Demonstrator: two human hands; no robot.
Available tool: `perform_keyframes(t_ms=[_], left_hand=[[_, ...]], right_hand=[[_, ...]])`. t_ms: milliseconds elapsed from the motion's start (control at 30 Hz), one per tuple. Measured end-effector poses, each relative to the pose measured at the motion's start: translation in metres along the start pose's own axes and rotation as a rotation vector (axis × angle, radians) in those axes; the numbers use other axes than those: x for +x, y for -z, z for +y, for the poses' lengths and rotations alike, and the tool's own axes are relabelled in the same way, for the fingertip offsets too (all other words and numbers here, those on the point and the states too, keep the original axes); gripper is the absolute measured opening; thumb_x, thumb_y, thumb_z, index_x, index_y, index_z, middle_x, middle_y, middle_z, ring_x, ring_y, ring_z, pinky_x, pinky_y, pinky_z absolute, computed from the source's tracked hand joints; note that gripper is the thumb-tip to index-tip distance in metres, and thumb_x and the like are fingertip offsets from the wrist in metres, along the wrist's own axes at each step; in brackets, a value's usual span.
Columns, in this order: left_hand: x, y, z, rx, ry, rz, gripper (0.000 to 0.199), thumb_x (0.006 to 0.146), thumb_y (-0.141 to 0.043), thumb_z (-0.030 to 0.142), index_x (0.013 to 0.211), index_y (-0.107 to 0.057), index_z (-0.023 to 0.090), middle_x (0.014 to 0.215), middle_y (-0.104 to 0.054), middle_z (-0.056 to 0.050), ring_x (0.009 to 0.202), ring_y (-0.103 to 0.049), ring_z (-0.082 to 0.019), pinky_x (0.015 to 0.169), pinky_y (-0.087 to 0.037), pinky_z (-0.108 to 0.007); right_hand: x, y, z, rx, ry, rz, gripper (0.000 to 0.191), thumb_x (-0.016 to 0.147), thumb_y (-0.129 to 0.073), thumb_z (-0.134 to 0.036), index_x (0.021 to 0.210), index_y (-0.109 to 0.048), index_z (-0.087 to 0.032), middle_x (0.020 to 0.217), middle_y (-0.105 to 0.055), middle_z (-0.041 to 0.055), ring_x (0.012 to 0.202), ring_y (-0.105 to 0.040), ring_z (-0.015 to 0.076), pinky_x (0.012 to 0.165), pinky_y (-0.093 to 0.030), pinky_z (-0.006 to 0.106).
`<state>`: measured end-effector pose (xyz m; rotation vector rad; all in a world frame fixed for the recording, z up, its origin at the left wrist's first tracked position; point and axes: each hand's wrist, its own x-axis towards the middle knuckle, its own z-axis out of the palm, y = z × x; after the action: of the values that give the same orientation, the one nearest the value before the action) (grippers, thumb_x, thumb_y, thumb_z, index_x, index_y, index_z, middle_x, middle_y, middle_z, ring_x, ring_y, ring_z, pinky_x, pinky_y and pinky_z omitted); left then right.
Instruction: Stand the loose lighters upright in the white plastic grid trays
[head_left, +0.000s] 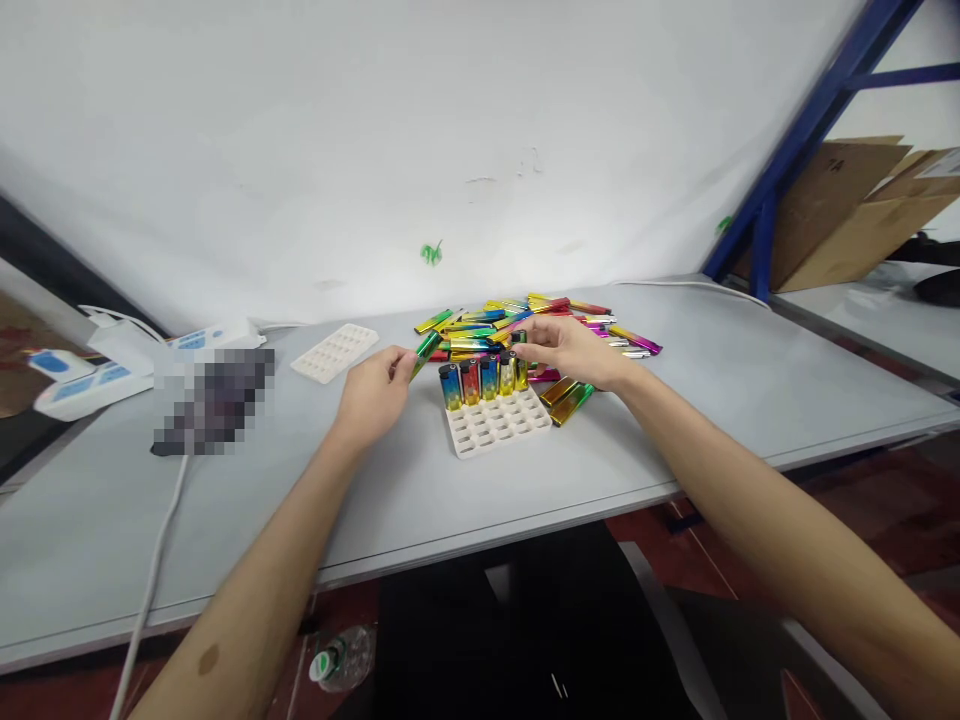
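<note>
A white tray with rows of slots lies on the table, and several shiny lighters, among them a red one, stand upright along its back row. Left of this row, my left hand pinches a green lighter, held tilted above the table. My right hand is over the right end of the row, its fingers closed at the top of a yellow lighter. The fingers partly hide that lighter. Behind the tray spreads a pile of loose coloured lighters.
A second white tray lies at the back left. Further left are a power strip, a blurred dark object and a white cable. Loose lighters lie right of the tray. A bottle is on the floor.
</note>
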<state>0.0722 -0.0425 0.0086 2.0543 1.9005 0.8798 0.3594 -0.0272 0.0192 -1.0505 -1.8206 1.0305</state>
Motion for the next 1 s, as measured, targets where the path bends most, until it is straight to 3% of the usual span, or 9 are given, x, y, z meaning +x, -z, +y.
perform_keyframes(t_ms=[233,567,667,767,900,1000], left_hand=[[-0.001,0.000,-0.002,-0.152,0.017,-0.013,0.038,0.097,-0.042,0.049,0.100,-0.070,0.024,0.090,-0.075,-0.003,0.079,-0.060,-0.020,0.071,-0.042,-0.029],[0.000,-0.002,-0.002,-0.447,0.049,-0.060,0.040,0.097,-0.046,0.052,0.108,-0.068,0.020,0.095,-0.077,-0.007,0.085,-0.066,-0.019,0.078,-0.051,-0.030],[0.000,-0.001,-0.002,-0.464,0.041,-0.056,0.041,0.097,-0.047,0.052,0.110,-0.068,0.019,0.096,-0.077,-0.007,0.085,-0.066,-0.019,0.078,-0.052,-0.030],[0.001,-0.003,-0.004,-0.465,0.018,-0.054,0.043,0.096,-0.048,0.054,0.111,-0.069,0.020,0.097,-0.077,-0.007,0.085,-0.065,-0.018,0.077,-0.051,-0.030],[0.001,-0.006,-0.003,-0.444,-0.016,-0.035,0.045,0.095,-0.050,0.056,0.113,-0.071,0.021,0.095,-0.077,-0.005,0.082,-0.064,-0.018,0.076,-0.050,-0.030],[-0.002,-0.006,0.002,-0.433,-0.049,0.004,0.044,0.095,-0.050,0.055,0.113,-0.073,0.021,0.095,-0.077,-0.005,0.083,-0.063,-0.018,0.077,-0.050,-0.030]], right_hand=[[0.000,0.010,0.002,-0.122,0.051,-0.096,0.028,0.087,-0.072,-0.045,0.103,-0.068,-0.022,0.076,-0.060,0.0004,0.070,-0.055,0.0165,0.066,-0.047,0.035],[-0.003,0.009,-0.003,-0.186,0.021,-0.121,0.026,0.081,-0.076,-0.044,0.093,-0.071,-0.022,0.079,-0.064,0.0008,0.070,-0.058,0.0164,0.063,-0.046,0.032],[-0.003,0.012,-0.001,-0.180,0.011,-0.155,0.018,0.077,-0.079,-0.036,0.088,-0.074,-0.023,0.079,-0.068,0.0012,0.071,-0.063,0.0187,0.066,-0.050,0.034],[-0.004,0.015,0.000,-0.187,-0.014,-0.186,0.021,0.077,-0.074,-0.023,0.097,-0.077,-0.024,0.085,-0.073,0.0014,0.076,-0.066,0.0213,0.071,-0.053,0.037],[-0.002,0.011,-0.002,-0.150,0.050,-0.055,0.024,0.088,-0.060,-0.022,0.107,-0.074,-0.024,0.112,-0.074,0.0051,0.104,-0.068,0.0250,0.090,-0.052,0.042],[-0.001,-0.001,-0.007,-0.180,0.162,0.106,0.021,0.094,-0.059,-0.032,0.108,-0.071,-0.023,0.114,-0.074,0.0069,0.106,-0.067,0.0256,0.094,-0.050,0.045]])
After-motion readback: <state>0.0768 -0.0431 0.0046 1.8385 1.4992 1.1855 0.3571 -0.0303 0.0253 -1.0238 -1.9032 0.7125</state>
